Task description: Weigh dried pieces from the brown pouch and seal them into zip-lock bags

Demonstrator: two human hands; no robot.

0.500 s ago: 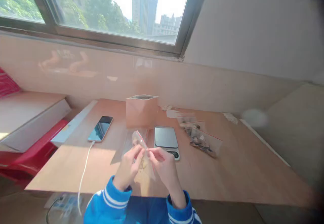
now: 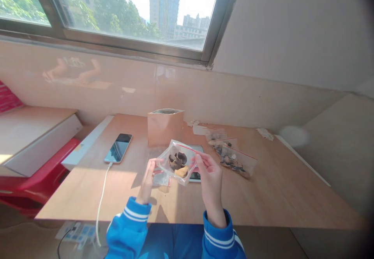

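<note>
Right fingers (image 2: 200, 160) pinch the clear bag (image 2: 175, 148), red edge (image 2: 186, 147) uppermost, dipping rightward, long axis and grip of left fingers (image 2: 151, 165) unclear

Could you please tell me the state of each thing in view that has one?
Held bag: raised, dark pieces and tan piece inside; seal unclear.
Left hand: at its left edge, grip unclear.
Right hand: pinching its upper right corner.
Pouch: upright, top open.
Phone: face up, cable plugged in.
Scale: partly hidden, reading illegible.
Other bags: lying down, contents inside.
</note>
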